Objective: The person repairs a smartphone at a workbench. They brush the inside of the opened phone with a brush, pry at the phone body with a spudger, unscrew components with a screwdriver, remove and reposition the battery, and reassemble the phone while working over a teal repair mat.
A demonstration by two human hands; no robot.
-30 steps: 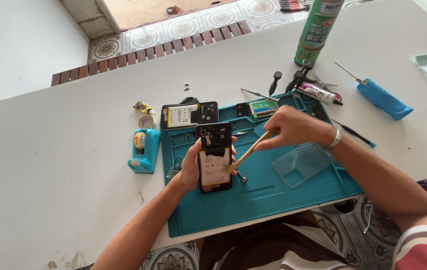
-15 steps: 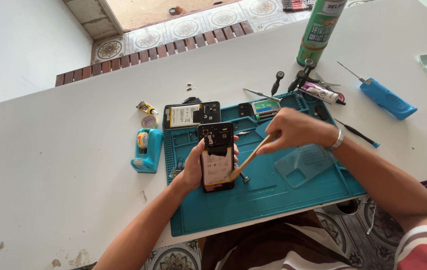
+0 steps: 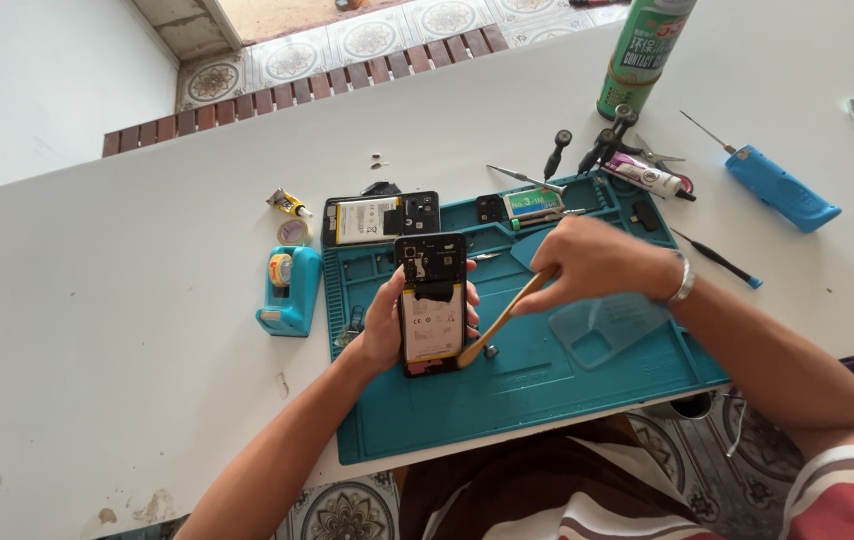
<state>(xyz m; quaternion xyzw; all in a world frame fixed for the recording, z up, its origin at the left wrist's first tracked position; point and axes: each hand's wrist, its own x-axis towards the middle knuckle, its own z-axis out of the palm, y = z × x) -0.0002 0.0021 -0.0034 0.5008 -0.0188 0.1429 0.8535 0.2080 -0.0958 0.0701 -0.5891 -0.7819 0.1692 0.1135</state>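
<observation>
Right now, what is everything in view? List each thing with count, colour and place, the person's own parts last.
opened phone: 1, black with pale battery, held over the mat
wooden stick: 1, tan, tip at the phone's lower right edge
work mat: 1, teal, on the table's near edge
second opened phone: 1, black, at the mat's far left corner
tape dispenser: 1, blue, left of the mat
clear phone case: 1, see-through, on the mat under the right wrist
spray can: 1, green, far side of the table
electric screwdriver: 1, blue, right of the mat
table: 1, white
left hand: grips the opened phone
right hand: holds the wooden stick
</observation>
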